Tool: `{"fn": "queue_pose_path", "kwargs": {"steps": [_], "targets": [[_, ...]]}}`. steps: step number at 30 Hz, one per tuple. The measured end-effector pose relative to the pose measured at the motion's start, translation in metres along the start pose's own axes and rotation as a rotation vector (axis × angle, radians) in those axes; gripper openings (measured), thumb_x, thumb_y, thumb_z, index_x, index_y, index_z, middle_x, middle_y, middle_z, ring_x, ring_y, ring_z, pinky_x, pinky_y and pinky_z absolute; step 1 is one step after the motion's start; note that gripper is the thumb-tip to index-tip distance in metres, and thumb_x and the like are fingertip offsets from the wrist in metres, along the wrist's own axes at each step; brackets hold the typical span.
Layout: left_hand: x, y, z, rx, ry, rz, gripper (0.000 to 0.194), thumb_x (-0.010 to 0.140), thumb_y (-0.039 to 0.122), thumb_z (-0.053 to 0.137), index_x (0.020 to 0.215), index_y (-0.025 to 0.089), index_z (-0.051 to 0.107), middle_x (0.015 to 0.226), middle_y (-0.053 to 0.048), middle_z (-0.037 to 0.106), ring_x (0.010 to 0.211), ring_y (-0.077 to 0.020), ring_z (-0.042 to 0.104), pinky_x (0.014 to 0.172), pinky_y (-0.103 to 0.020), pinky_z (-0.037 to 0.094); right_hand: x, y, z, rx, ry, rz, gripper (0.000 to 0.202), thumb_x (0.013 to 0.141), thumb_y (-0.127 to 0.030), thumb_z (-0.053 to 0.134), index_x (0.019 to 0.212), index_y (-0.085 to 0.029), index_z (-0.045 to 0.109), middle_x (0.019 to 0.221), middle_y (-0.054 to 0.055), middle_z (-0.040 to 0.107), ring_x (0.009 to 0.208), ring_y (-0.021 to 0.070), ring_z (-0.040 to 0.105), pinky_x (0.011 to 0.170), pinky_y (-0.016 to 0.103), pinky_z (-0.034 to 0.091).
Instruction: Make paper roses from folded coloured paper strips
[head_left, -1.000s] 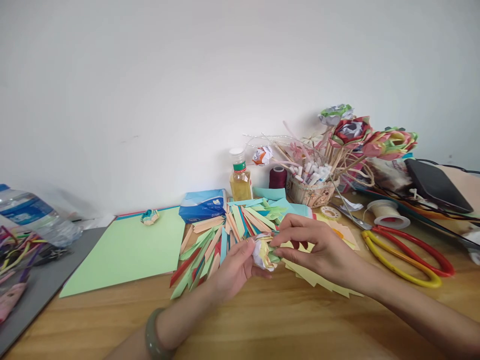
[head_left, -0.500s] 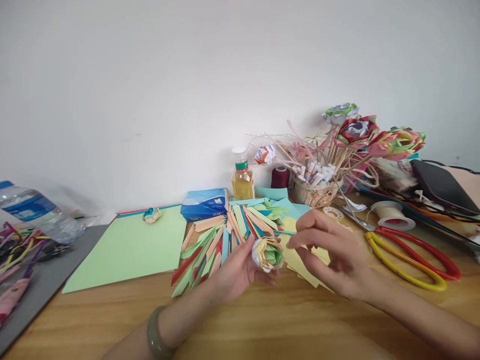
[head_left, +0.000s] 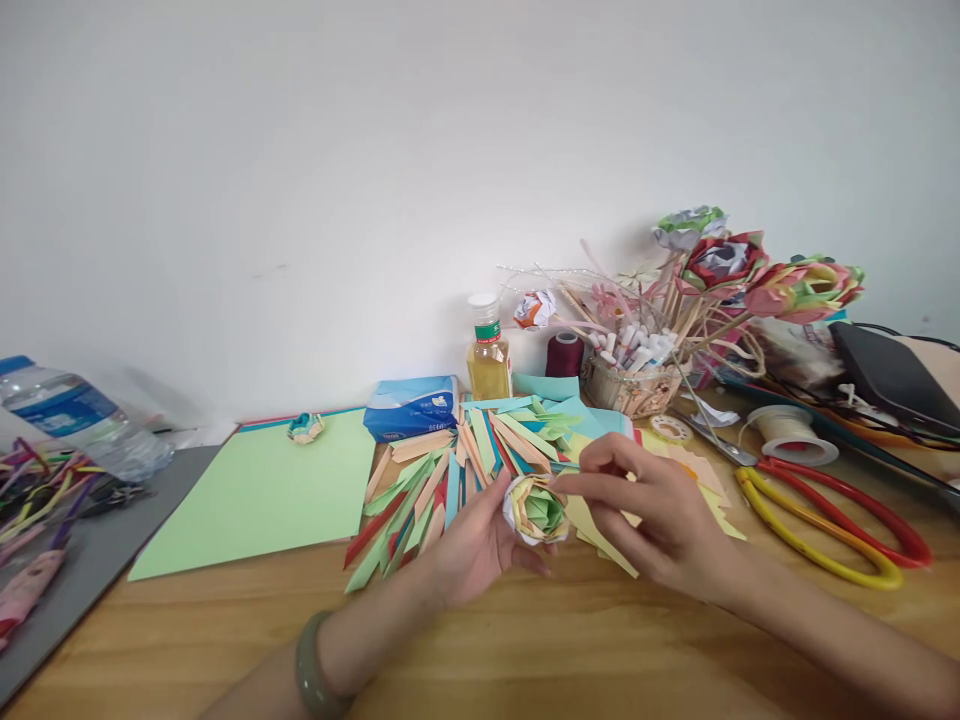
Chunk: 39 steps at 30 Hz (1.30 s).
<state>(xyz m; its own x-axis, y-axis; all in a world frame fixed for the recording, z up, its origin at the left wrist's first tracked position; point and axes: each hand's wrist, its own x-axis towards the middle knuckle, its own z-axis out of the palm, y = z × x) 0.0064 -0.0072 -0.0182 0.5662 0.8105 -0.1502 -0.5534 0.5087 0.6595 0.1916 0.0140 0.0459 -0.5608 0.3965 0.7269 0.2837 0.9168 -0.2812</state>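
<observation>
My left hand (head_left: 480, 540) holds a paper flower (head_left: 541, 510) from its left side and below, with its fingers closed around it. The flower has a green centre, pale yellow petals inside and white ones outside, and its face is turned up towards me. At its upper right rim, a fingertip of my right hand (head_left: 645, 510) touches or nearly touches a petal. The fingers of that hand are bent and partly apart, with nothing visible between them. Folded paper strips (head_left: 420, 490) in several colours lie fanned out behind my left hand. Yellow paper sheets (head_left: 611, 535) lie partly hidden under my right hand.
Green sheets (head_left: 255, 500) lie left, with a small paper flower (head_left: 306, 428) on top. Behind stand a blue tissue pack (head_left: 412, 408), a glue bottle (head_left: 490, 360) and a basket (head_left: 637, 388) of paper flowers. Scissors (head_left: 825, 510) and a cord spool (head_left: 793, 436) lie right; a water bottle (head_left: 75, 415) left.
My right hand has moved left, bringing a fingertip to the flower's rim. My left hand still holds the flower in nearly the same place. The view has shifted slightly.
</observation>
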Motion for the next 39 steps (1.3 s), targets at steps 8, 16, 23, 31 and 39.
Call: {"fn": "queue_pose_path", "kwargs": {"steps": [8,16,23,31,39], "targets": [[0.0,0.002,0.001,0.044,0.028,0.123,0.042,0.083,0.048,0.051,0.104,0.014,0.062,0.076,-0.006,0.065,0.058,-0.011,0.059,0.051,-0.02,0.051,-0.003,-0.002,0.002,0.066,0.059,0.12,0.018,0.079,-0.012,0.049,0.091,-0.021,0.058,0.074,0.003,0.058,0.063,0.0128,0.054,0.049,0.023,0.045],[-0.006,0.007,0.005,0.1,-0.005,0.206,0.039,0.078,0.027,0.063,0.115,0.02,0.057,0.092,-0.005,0.067,0.072,-0.0129,0.065,0.066,-0.024,0.053,-0.008,0.006,0.011,0.053,0.02,0.114,0.017,0.081,-0.012,0.052,0.095,-0.02,0.058,0.08,0.004,0.061,0.067,0.0122,0.057,0.055,0.023,0.048],[-0.001,0.007,-0.005,0.091,-0.042,0.111,0.044,0.083,0.05,0.047,0.114,0.02,0.055,0.088,-0.007,0.069,0.066,-0.0205,0.069,0.048,-0.023,0.051,-0.007,0.008,0.009,0.055,0.015,0.067,0.017,0.081,-0.008,0.052,0.092,-0.019,0.059,0.077,0.004,0.062,0.066,0.0114,0.058,0.055,0.021,0.048],[-0.002,0.005,-0.005,0.114,-0.067,0.017,0.035,0.082,0.04,0.056,0.107,0.016,0.06,0.074,-0.005,0.069,0.057,-0.0151,0.067,0.049,-0.022,0.054,-0.003,0.005,0.006,0.084,-0.05,0.003,0.018,0.083,-0.008,0.051,0.093,-0.019,0.06,0.078,0.005,0.063,0.069,0.0119,0.059,0.058,0.022,0.049],[-0.003,0.008,-0.002,0.099,-0.02,0.136,0.039,0.078,0.034,0.063,0.113,0.019,0.057,0.085,-0.005,0.067,0.068,-0.0151,0.067,0.053,-0.022,0.056,-0.006,0.007,0.008,-0.021,0.013,-0.059,0.019,0.082,-0.008,0.052,0.096,-0.018,0.059,0.078,0.004,0.061,0.068,0.0113,0.058,0.056,0.021,0.048]]}}
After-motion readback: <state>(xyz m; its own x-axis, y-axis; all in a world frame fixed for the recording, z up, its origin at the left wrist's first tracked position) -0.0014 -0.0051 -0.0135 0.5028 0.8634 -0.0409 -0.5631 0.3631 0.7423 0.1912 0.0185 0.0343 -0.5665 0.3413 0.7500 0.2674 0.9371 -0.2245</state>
